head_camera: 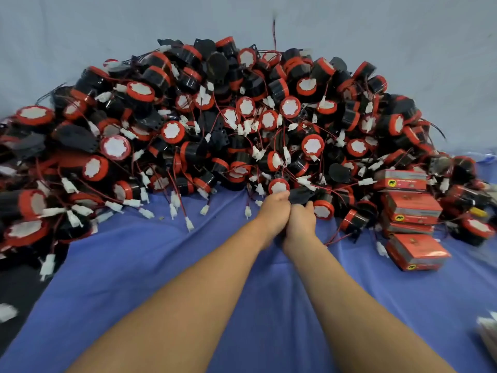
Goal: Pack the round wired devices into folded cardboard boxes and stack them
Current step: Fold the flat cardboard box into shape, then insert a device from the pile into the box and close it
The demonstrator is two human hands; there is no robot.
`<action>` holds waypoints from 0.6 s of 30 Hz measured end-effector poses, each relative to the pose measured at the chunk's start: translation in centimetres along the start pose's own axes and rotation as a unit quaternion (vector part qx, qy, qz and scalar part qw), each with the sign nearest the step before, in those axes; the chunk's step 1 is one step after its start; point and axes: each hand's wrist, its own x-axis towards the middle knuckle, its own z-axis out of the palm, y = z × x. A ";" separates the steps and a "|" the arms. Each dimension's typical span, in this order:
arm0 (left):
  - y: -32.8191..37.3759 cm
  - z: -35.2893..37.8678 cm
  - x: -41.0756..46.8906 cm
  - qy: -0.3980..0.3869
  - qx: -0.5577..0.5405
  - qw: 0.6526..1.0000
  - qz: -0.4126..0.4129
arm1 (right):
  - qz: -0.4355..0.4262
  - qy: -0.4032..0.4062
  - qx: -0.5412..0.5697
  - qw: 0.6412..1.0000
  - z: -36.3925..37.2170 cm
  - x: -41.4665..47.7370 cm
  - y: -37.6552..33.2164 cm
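two bare forearms run up from the bottom edge over a blue cloth (161, 278). at the bottom right frame edge sits a blurred pale thing (488, 329), can't id. at the bottom left there's a white scrap (6, 312).

the arms meet at the near edge of the heap. l hand (274, 208) and r hand (301, 219) are pressed side by side, backs up, fingers curled down & mostly hidden. r hand's thumb lies on a black device (301, 196) w/ its fingers tucked under, so it grips that one. l hand is curled tight too, but can't tell what, if anything, is inside. its knuckles touch a red-rimmed device (279, 186) w/ a white face, just beyond.

to the right, near the hands, are closed red cardboard boxes. one box (418, 250) lies nearest on the cloth, and a stack of boxes (414, 210) stands behind it against the heap, w/ small yellow badges on the sides.

beyond the hands the pile of round devices (242, 117) spreads nearly edge to edge: black bodies, red rims, white faces. thin red/black wires end in white connectors (189, 224), several trailing onto the cloth. behind it all is a pale grey-blue backdrop (80, 36).
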 end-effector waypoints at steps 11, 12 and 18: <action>-0.8 -1.3 -0.1 -0.014 0.001 1.000 0.020 | -0.002 0.006 0.013 1.000 -0.7 -2.0 0.5; -0.5 -1.6 -0.8 -0.003 -0.006 1.000 0.025 | -0.016 -0.013 0.012 1.000 -1.3 -3.3 0.2; 1.7 -4.0 -8.5 0.033 -0.090 0.994 0.054 | -0.038 -0.120 0.011 0.992 -4.6 -12.2 -1.4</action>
